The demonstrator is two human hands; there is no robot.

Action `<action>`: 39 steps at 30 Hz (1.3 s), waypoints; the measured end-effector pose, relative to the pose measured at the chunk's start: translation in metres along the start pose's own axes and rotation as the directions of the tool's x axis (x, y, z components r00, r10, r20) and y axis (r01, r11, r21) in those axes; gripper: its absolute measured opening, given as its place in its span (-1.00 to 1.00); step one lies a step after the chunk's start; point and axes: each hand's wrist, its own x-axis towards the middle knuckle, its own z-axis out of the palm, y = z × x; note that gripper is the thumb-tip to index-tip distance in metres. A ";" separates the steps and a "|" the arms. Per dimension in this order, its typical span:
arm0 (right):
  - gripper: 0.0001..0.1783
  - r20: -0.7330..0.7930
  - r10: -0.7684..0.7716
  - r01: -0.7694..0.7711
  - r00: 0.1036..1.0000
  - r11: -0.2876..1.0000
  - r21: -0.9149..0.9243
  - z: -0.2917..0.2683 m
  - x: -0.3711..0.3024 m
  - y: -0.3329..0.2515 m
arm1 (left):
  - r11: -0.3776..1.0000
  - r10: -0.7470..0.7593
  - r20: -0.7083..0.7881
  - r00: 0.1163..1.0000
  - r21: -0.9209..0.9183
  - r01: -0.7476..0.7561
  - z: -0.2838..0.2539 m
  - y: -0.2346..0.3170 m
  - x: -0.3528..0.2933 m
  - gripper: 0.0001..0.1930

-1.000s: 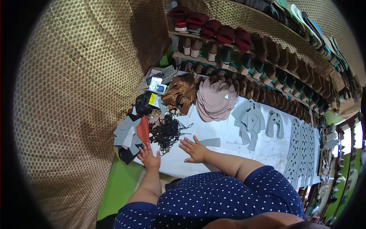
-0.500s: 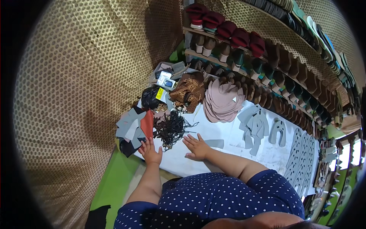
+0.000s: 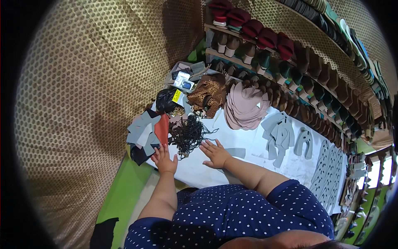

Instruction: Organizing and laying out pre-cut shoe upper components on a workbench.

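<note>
Since the earlier frames my view is swinging, so the tangle of black cords [image 3: 190,133] is sitting further right and higher, while both hands are keeping nearly the same places beside it. The tangle is lying on the white table [image 3: 197,174], its long axis running roughly away from the body, loose ends trailing right. The left hand [image 3: 166,163] is spreading its fingers at the tangle's near left; the right hand [image 3: 217,155] is lying open at its near right. I am seeing neither gripping anything; whether fingertips are touching I cannot tell. A grey strip [image 3: 236,152] is lying crosswise right of the tangle, grey cut pieces [image 3: 143,132] are heaping left. Beyond them, a patterned curtain [image 3: 95,83] is hanging left, shoe shelves [image 3: 234,57] rising right.
</note>
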 end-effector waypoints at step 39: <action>-0.19 -0.018 0.002 -0.003 1.000 0.999 -0.033 -0.004 0.003 0.000 | 1.000 -0.011 -0.027 1.000 0.023 0.011 0.003 -0.003 -0.001 -0.12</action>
